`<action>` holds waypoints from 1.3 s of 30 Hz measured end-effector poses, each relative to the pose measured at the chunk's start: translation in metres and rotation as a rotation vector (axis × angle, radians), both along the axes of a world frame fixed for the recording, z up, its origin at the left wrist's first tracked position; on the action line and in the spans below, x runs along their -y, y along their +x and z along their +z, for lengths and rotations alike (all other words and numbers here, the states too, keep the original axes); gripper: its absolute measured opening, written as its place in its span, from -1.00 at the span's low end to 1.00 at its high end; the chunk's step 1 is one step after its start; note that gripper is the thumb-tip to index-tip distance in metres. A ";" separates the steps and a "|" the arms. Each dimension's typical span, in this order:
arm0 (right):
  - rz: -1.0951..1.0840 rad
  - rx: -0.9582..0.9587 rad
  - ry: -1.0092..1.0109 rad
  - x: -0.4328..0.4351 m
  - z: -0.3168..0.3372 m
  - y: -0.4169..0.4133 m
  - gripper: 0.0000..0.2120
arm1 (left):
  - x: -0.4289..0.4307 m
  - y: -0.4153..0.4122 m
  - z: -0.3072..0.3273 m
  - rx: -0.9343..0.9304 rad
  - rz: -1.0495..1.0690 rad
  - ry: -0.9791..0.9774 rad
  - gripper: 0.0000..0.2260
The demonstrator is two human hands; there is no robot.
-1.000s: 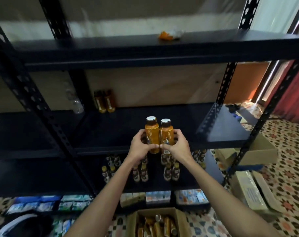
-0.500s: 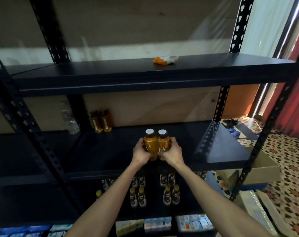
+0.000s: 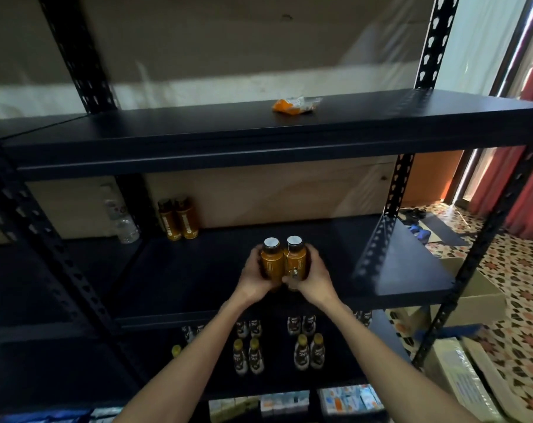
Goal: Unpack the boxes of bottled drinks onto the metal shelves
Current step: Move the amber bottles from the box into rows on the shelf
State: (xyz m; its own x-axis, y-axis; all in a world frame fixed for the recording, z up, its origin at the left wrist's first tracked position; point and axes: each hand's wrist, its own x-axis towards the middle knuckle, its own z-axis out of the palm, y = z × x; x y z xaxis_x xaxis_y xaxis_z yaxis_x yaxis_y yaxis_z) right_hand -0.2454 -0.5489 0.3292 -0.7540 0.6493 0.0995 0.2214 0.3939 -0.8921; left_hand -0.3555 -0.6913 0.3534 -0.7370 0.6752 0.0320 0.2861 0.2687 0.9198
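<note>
Dim interior; daylight from window (image 3: 485,41) at right; shelves (image 3: 259,129) in shadow; edges blurred, wide-angle bowed.

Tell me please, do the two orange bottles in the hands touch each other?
Touching. The head view shows the left bottle and the right bottle pressed together with no gap, gripped by the left hand and right hand.

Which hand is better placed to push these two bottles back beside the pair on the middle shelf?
Probably the left hand: it grips the held bottles on the side nearer the stored pair, back left; the right hand would cross.
</note>
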 end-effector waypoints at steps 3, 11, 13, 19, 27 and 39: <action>-0.016 -0.113 0.081 -0.009 0.026 0.008 -0.16 | 0.006 -0.014 0.030 -0.094 -0.013 0.027 -0.28; 0.090 0.114 0.438 -0.009 0.085 -0.009 -0.85 | -0.021 -0.038 0.090 -0.517 -0.355 -0.441 -0.70; 0.061 0.129 0.438 -0.009 0.085 -0.011 -0.87 | -0.026 -0.039 0.087 -0.536 -0.284 -0.445 -0.75; 0.043 0.157 0.385 -0.012 0.087 -0.013 -0.87 | -0.023 -0.034 0.089 -0.495 -0.195 -0.434 -0.52; 0.031 0.183 0.313 -0.017 0.086 -0.019 -0.90 | -0.021 -0.026 0.097 -0.526 -0.155 -0.545 -0.50; 0.013 0.178 0.297 -0.014 0.087 -0.019 -0.90 | -0.021 -0.013 0.103 -0.476 -0.062 -0.543 -0.58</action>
